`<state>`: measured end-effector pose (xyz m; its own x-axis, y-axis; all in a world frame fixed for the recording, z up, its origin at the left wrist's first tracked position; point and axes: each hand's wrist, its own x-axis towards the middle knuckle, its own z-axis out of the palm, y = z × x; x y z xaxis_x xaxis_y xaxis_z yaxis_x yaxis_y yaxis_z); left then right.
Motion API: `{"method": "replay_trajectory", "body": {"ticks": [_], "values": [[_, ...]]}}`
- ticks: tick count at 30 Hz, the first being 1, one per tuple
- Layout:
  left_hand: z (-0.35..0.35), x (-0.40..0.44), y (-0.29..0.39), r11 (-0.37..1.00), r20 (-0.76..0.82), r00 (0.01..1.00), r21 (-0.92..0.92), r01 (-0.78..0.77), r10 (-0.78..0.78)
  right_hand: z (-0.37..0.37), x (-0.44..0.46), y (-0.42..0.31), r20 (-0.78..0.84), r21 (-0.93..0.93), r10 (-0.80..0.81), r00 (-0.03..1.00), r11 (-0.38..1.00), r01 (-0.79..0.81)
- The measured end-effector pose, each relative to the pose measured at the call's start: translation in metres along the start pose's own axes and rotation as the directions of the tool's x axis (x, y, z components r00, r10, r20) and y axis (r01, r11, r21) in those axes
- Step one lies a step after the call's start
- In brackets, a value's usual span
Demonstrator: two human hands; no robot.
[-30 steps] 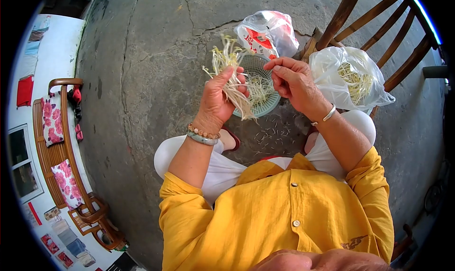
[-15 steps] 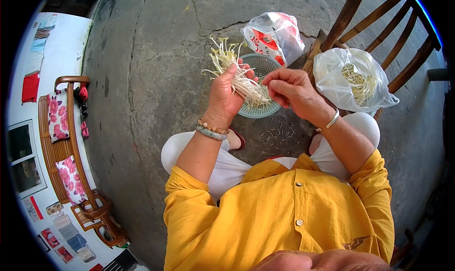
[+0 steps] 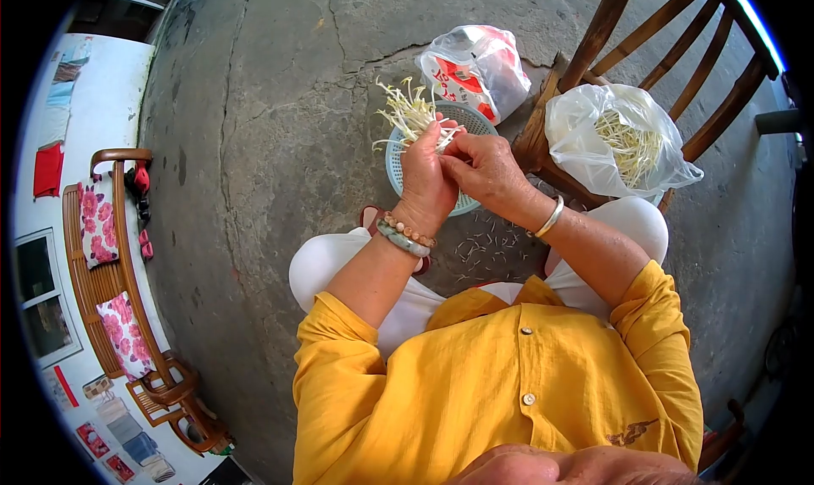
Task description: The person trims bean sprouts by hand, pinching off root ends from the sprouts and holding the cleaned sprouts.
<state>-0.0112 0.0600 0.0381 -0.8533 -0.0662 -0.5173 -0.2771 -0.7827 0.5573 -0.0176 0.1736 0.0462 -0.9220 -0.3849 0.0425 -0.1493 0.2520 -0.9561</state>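
Observation:
A bunch of bean sprouts is gripped in my left hand, its yellowish heads fanning out past the thumb. My right hand is closed in a pinch against the left palm, at the root end of the bunch; its fingertips are partly hidden. Below both hands sits a round grey-green plastic basket, largely covered by them. To the right, an open clear plastic bag holds more bean sprouts on a wooden chair.
A white and red plastic bag stands on the concrete floor beyond the basket. Small root scraps lie scattered between my feet. The slatted wooden chair is close on the right. Along the left wall is a wooden bench with flowered cushions.
My right hand has moved left to meet the left hand. The left hand has turned and come lower, so its sprouts' root ends are now mostly hidden. The view has shifted slightly.

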Motion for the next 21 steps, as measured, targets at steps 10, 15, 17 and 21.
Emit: {"method": "replay_trajectory", "body": {"ticks": [10,15,17,21], "values": [[-0.003,0.006,0.007,0.997,0.025,0.998,-0.054,-0.051,0.052,-0.008,0.000,0.011,0.097,0.256,0.073,0.993,0.962,-0.096],[-0.006,0.005,0.011,0.997,0.040,0.997,-0.051,-0.059,0.061,-0.006,-0.002,0.005,0.119,0.198,0.063,0.991,0.976,-0.086],[-0.008,0.004,0.010,0.997,0.062,0.996,-0.049,-0.060,0.063,-0.007,-0.001,0.000,0.106,0.148,0.050,0.993,0.987,-0.065],[-0.008,0.002,0.008,0.998,0.083,0.995,-0.040,-0.049,0.052,-0.008,-0.002,-0.002,0.067,0.153,0.024,0.997,0.988,-0.034]]}}
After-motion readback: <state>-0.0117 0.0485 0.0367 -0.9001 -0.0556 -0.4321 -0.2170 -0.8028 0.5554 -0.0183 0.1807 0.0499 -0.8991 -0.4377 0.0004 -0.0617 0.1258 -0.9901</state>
